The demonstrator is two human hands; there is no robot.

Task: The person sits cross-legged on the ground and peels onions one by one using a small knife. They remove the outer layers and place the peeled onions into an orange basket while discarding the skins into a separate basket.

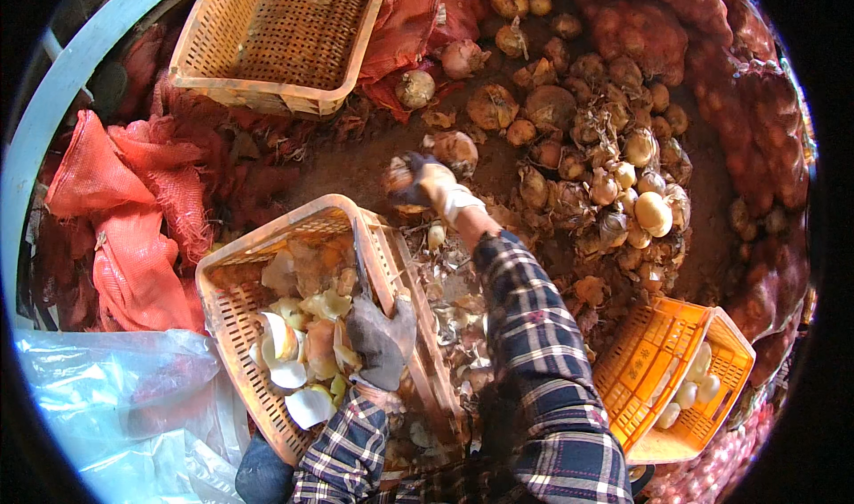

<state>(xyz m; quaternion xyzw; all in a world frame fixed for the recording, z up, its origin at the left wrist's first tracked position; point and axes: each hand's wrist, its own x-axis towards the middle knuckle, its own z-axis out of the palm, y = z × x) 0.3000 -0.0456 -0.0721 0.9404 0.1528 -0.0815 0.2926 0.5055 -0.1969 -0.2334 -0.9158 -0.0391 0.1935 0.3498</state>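
My left hand [383, 337], in a grey glove, rests at the near-right rim of a worn orange plastic crate [223, 317]. A dark, narrow blade-like tool [361, 257] runs up from its grip along that rim. Inside the crate lie onion peelings [320, 350], pale and brown, some in thick curved pieces. My right hand [430, 180], in a dark and pale glove and blurred, reaches beyond the crate with its fingers around a brown onion [398, 174]. Just past it sits another large onion [457, 152] on the dirt floor.
Loose onions [594, 144] are heaped ahead on the right. A brighter orange crate [650, 370] holds several peeled onions [687, 394]. Another slotted crate [300, 30] stands at the back left. Red mesh sacks [137, 217], clear plastic sheeting [133, 404] and full onion sacks [754, 117] surround the space.
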